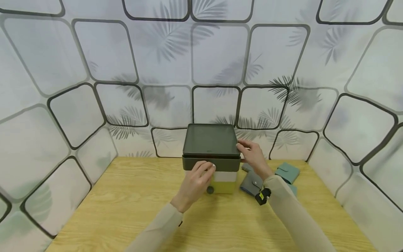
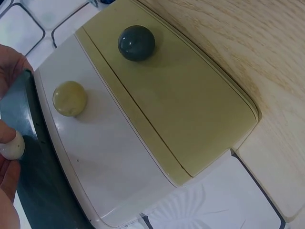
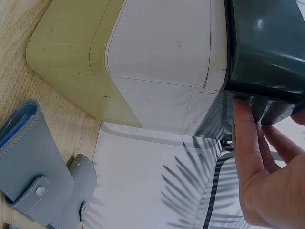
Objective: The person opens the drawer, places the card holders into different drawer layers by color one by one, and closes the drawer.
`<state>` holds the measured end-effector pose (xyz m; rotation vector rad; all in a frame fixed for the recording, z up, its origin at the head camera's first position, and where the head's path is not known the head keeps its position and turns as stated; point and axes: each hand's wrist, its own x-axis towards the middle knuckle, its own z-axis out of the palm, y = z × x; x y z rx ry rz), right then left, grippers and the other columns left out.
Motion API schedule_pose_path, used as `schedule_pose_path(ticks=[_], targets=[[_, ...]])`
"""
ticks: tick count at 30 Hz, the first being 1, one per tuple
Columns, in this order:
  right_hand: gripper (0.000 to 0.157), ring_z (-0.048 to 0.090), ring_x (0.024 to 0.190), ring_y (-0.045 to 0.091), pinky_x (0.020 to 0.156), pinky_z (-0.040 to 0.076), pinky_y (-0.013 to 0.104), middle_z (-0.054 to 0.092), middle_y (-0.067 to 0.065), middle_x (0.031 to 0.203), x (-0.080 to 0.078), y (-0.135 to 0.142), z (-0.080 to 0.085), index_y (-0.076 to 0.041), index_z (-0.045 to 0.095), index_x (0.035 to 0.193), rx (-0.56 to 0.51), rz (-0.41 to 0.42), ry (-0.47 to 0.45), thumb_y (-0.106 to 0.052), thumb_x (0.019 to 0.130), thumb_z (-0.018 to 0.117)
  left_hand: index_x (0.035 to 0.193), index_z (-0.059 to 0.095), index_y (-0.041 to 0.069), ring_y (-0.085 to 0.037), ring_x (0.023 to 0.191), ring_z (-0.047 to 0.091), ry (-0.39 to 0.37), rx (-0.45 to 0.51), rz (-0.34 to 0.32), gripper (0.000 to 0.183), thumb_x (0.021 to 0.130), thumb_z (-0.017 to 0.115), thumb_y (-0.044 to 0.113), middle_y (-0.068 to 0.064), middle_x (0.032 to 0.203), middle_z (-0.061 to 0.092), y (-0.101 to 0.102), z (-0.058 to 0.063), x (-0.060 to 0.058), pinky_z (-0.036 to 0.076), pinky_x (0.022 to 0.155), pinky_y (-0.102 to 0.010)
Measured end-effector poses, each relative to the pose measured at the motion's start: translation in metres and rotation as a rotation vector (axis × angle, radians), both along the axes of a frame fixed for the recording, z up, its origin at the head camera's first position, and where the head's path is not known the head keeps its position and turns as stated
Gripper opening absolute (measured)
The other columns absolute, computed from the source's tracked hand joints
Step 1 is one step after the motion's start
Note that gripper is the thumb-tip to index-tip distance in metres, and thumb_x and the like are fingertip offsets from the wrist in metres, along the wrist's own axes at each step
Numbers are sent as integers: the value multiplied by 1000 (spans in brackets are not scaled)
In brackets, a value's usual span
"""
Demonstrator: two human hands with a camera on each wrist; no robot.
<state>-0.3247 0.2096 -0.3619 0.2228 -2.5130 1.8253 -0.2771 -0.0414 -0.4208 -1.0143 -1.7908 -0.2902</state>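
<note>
A small stacked drawer box stands on the table, with a dark green top tier (image 1: 210, 140), a white middle drawer (image 2: 112, 148) and a yellow-green bottom drawer (image 2: 176, 95). My left hand (image 1: 196, 180) is at the front of the dark tier. In the left wrist view its thumb and fingers pinch a white knob (image 2: 13, 147) there. My right hand (image 1: 253, 155) rests against the right side of the same tier, its extended fingers (image 3: 245, 138) touching the dark side wall. A yellow knob (image 2: 69, 98) sits on the white drawer and a dark knob (image 2: 137, 43) on the bottom one.
Right of the box lie a grey snap wallet (image 1: 253, 182) and a smaller grey case (image 3: 85, 183). Beyond my right wrist are a teal wallet (image 1: 288, 172) and another teal piece (image 1: 293, 189). A patterned backdrop (image 1: 170, 105) rises behind the wooden table (image 1: 132, 203).
</note>
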Motion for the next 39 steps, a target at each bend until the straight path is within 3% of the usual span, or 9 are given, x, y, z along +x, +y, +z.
schedule_pose_path(ticks=[15, 27, 35, 39], targets=[[52, 44, 134, 37, 92, 59, 41, 41, 20, 147, -3, 0, 3, -10, 40, 151, -29, -7, -2, -31, 104, 49, 103, 73, 2, -23, 101, 61, -21, 25, -11, 24, 80, 76, -3, -10, 106, 66, 5, 3, -12, 57, 86, -23], [51, 44, 134, 37, 90, 60, 38, 41, 20, 147, -2, 1, 5, -8, 40, 150, -40, -7, -1, -29, 104, 49, 102, 73, 5, -22, 101, 60, -30, 12, 34, 22, 81, 75, -3, -8, 106, 66, 8, 6, -15, 57, 87, -22], [51, 45, 133, 35, 90, 60, 42, 42, 17, 149, -1, -2, -2, -11, 42, 149, -28, -12, -17, -32, 104, 50, 101, 73, 4, -21, 99, 61, -51, 17, 5, 19, 83, 73, -4, -7, 105, 66, 4, 2, -12, 57, 86, -21], [50, 47, 132, 33, 90, 60, 43, 43, 14, 150, 0, -4, -3, -12, 44, 149, -25, -20, -13, -32, 104, 50, 103, 74, 3, -21, 100, 61, -74, 39, -40, 20, 83, 75, 0, -8, 107, 67, 0, 3, -11, 57, 87, -23]])
